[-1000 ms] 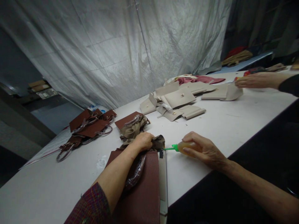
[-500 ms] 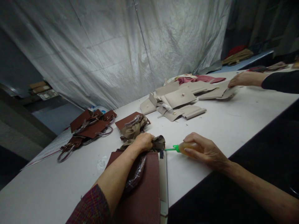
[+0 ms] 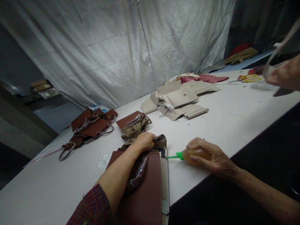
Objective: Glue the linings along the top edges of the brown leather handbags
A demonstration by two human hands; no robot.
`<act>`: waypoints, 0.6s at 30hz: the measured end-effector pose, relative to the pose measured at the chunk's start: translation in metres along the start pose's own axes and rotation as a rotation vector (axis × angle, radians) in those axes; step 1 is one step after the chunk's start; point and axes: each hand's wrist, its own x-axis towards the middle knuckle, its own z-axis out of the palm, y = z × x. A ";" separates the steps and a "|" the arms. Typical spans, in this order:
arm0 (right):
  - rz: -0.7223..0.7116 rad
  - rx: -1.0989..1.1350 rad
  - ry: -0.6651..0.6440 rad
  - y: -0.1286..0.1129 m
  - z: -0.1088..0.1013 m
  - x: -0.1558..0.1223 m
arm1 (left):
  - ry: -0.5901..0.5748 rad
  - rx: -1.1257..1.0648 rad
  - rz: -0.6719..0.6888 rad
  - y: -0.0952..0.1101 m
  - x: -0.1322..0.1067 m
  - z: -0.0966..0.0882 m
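A brown handbag [image 3: 145, 187] lies on the white table, its plastic-wrapped handle [image 3: 139, 175] across the front panel. My left hand [image 3: 144, 142] is closed on the olive lining [image 3: 160, 141] bunched at the bag's far end. In my right hand [image 3: 212, 156] is a squeeze bottle [image 3: 195, 156] of amber liquid, held on its side. Its thin green nozzle [image 3: 173, 156] points left, the tip at the pale open side edge [image 3: 164, 181] of the bag. Just beyond my left hand sits another brown bag [image 3: 131, 120] with its lining pulled out.
Several brown bags [image 3: 91, 126] are piled at the left. Beige bag pieces [image 3: 181, 97] and pink cloth [image 3: 208, 78] lie toward the back. Yellow-handled scissors [image 3: 250, 78] rest at the far right, near a co-worker's hand [image 3: 287, 73] holding a blurred piece. Silvery sheeting [image 3: 131, 47] hangs behind.
The bottle's nozzle has moved a little toward me along the bag's side edge. My left hand stays in place. The co-worker has lifted a beige piece away to the right, uncovering the scissors.
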 end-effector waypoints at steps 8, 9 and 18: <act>-0.041 0.006 0.009 -0.004 0.000 0.001 | 0.000 0.012 -0.007 -0.001 0.000 0.001; -0.047 0.016 -0.009 -0.005 0.000 0.000 | -0.002 0.013 -0.006 -0.001 0.000 0.001; -0.081 -0.004 -0.072 -0.017 0.001 -0.002 | -0.008 0.013 -0.004 0.000 0.000 0.000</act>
